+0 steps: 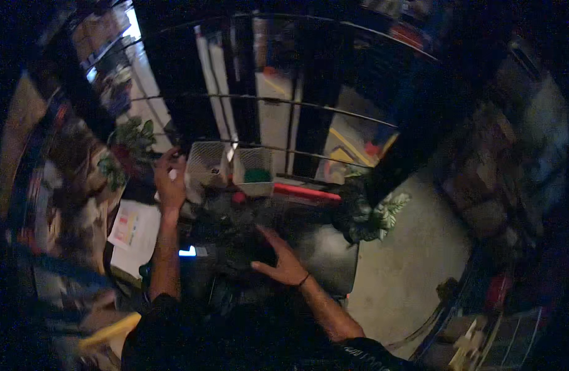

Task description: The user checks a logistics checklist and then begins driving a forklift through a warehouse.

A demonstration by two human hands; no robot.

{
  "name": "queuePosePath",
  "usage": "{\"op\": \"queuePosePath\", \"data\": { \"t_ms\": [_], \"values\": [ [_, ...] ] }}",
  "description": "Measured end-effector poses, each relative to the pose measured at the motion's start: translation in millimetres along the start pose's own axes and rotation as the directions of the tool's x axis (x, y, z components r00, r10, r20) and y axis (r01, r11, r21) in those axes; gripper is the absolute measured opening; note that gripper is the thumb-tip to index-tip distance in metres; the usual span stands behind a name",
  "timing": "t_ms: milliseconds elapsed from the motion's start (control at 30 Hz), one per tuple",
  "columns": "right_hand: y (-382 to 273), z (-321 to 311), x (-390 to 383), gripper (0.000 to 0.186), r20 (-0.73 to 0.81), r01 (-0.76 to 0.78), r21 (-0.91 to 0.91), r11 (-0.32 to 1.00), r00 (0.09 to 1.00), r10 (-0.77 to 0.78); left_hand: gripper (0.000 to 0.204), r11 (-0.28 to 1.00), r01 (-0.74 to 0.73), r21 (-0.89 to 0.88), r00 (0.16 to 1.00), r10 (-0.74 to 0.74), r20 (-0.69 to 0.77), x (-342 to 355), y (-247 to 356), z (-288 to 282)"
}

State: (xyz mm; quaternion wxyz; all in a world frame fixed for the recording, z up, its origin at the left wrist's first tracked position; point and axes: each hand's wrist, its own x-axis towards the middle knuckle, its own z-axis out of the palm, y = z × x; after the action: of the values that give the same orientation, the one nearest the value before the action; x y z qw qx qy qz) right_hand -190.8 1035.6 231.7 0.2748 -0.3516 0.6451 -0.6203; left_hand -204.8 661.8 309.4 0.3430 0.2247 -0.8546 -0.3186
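Note:
My left hand (170,179) is raised at the left of the dark work table, beside a white mesh basket (201,172). Its fingers are curled, and a small pale spot shows among them; what it is I cannot make out. Lower and to the right, my right hand (283,264) has thumb and fingers apart, with nothing seen in it. It reaches over a dark piece of equipment (229,232) whose shape is lost in shadow. A red knob (238,198) stands out on or behind that equipment. A second mesh basket (264,185) has something green inside.
Printed sheets (135,232) lie left of my left forearm. A small lit screen (187,251) glows between my arms. Along the table's back runs a red bar (306,193), with a wire grid behind. Leafy plants stand left (136,137) and right (383,216).

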Motion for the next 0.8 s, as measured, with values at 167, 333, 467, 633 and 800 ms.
{"op": "queuePosePath", "data": {
  "t_ms": [167, 333, 467, 633, 800],
  "values": [
    [32, 10, 24, 0.095, -0.056, 0.019, -0.036, 0.999, 0.998, -0.021, 0.039, 0.991, -0.105, 0.087, 0.992, 0.110, -0.056, 12, -24, 26],
    [60, 21, 19, 0.094, -0.072, 0.056, -0.035, 0.998, 0.996, -0.059, 0.047, 0.963, -0.126, 0.238, 0.986, 0.147, -0.076, 9, -42, 47],
    [63, 29, 5, 0.092, -0.118, 0.135, -0.094, 0.986, 0.982, -0.146, 0.047, 0.971, -0.149, 0.190, 0.980, 0.170, -0.101, -4, -47, 51],
    [55, 23, 22, 0.090, -0.092, 0.040, -0.033, 0.999, 0.995, -0.043, 0.050, 0.980, -0.017, 0.198, 0.999, 0.027, -0.044, 11, -51, 61],
    [68, 16, 44, 0.088, -0.133, 0.074, -0.031, 0.997, 0.988, -0.077, 0.056, 0.976, -0.151, 0.158, 0.983, 0.165, -0.081, 37, -64, 85]
  ]
}}
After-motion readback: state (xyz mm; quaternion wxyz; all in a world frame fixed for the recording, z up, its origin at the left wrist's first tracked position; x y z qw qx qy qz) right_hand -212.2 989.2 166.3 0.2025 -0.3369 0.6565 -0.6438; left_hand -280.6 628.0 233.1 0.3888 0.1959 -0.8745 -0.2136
